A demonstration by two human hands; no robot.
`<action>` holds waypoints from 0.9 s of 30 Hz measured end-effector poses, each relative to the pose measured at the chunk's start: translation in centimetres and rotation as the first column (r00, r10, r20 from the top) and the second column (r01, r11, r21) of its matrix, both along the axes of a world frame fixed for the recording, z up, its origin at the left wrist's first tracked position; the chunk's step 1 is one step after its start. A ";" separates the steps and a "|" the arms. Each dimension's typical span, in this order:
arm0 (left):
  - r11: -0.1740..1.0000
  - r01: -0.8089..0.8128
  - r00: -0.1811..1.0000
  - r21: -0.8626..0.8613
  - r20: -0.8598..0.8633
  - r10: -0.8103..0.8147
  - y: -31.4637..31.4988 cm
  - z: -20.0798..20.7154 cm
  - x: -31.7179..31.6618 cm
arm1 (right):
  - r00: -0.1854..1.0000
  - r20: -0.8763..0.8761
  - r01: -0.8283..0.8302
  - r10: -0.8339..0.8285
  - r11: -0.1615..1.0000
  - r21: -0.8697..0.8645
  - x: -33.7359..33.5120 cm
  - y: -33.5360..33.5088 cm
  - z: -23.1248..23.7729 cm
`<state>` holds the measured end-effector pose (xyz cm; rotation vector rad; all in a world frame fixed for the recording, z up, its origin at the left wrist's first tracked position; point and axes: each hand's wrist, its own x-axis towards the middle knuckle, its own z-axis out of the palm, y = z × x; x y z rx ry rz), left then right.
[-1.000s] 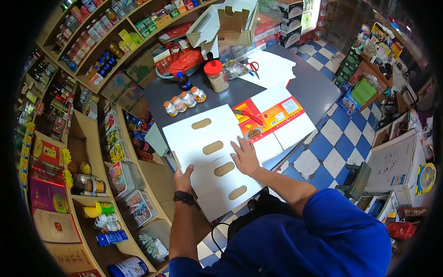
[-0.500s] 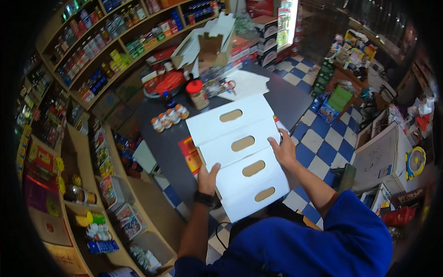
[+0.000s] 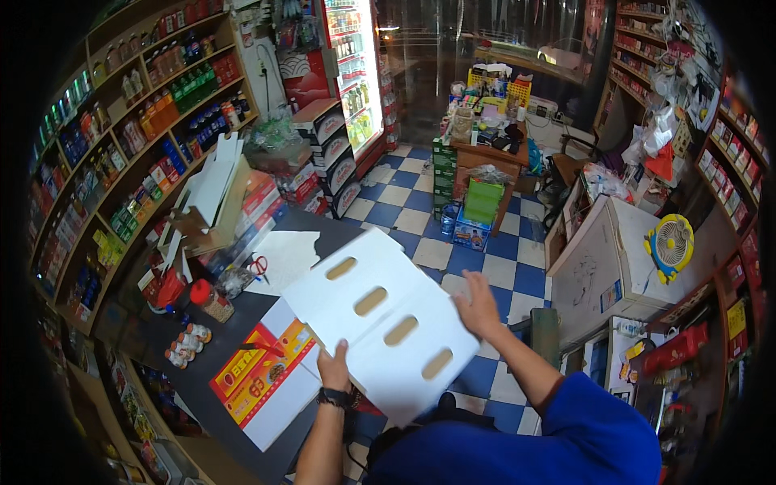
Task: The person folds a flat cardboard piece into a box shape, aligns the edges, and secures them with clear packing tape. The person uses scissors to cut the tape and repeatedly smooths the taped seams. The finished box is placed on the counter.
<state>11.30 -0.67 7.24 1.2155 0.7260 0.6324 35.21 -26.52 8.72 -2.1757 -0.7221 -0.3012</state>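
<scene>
A white cardboard sheet [image 3: 388, 279] with a row of oval cut-out slots is held tilted in front of me, over the table's edge. My left hand [image 3: 334, 370], with a dark band at the wrist, grips its lower left edge, thumb on top. At the opposite edge, my right hand [image 3: 478, 307] has its thumb against the cardboard; its fingers reach along the outside. Beside my left hand, a flat white carton piece [image 3: 279, 420] with a red and yellow printed panel [image 3: 263, 376] lies on the dark table [image 3: 194, 388].
On the table are small orange-capped bottles [image 3: 187, 346], a red-lidded jar [image 3: 212, 301], red scissors [image 3: 259, 267] and an open box [image 3: 206, 198]. Stocked shelves [image 3: 121, 153] line the left. A white chest [image 3: 594, 250] with a yellow fan [image 3: 669, 249] stands right, past the checkered floor [image 3: 396, 196].
The view has swung right, toward the doorway and lit fridge. The cardboard has turned and shifted right off the table, uncovering the red and yellow printed panel.
</scene>
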 end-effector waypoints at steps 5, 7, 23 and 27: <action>0.983 -0.163 0.953 -0.083 0.244 0.179 3.0 -0.7 9.8 | 0.987 -0.052 0.156 -0.152 0.984 0.087 7.8 -13.9 -2.3; 0.963 -0.233 0.940 -0.136 0.224 0.259 5.4 -2.2 12.1 | 0.948 -0.238 0.242 -0.212 0.965 0.104 8.3 -18.9 -4.9; 0.480 -0.877 0.417 0.034 -0.445 0.793 10.9 -15.2 19.3 | 0.626 -0.684 0.369 -0.376 0.915 -0.165 10.6 -30.3 -23.4; 0.404 -0.894 0.448 -0.194 -0.351 0.822 9.6 -18.1 20.7 | 0.513 -0.832 0.129 -0.212 0.977 -0.169 18.6 -27.1 -22.2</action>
